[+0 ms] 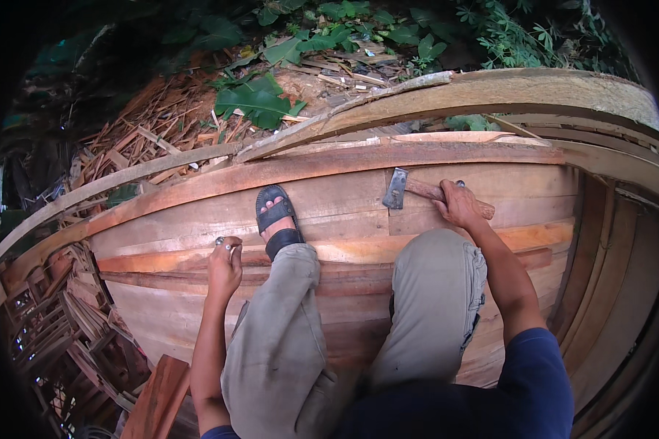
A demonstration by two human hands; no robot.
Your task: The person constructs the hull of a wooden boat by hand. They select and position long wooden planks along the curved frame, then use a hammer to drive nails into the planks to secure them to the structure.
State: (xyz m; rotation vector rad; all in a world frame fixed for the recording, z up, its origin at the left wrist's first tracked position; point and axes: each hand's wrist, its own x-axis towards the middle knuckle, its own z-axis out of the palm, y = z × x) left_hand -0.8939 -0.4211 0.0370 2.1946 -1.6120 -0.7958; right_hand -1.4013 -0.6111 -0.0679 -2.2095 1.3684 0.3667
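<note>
I sit on a curved wall of reddish wooden planks (pixel 329 190). My right hand (pixel 458 205) grips the wooden handle of a hammer (pixel 410 189), whose grey metal head rests on a plank by a joint. My left hand (pixel 225 263) rests on the planks to the left, its fingers closed on a small metal piece, probably a nail (pixel 223 242). My left foot in a black sandal (pixel 277 216) stands on the planks between the two hands. My knees in grey trousers fill the lower middle.
A thicker curved beam (pixel 490 91) runs along the top edge of the planking. Beyond it lie wood offcuts (pixel 161 124) and green leaves (pixel 256 102). More stacked timber (pixel 58 314) sits lower left, and a reddish board (pixel 157 399) leans near my left elbow.
</note>
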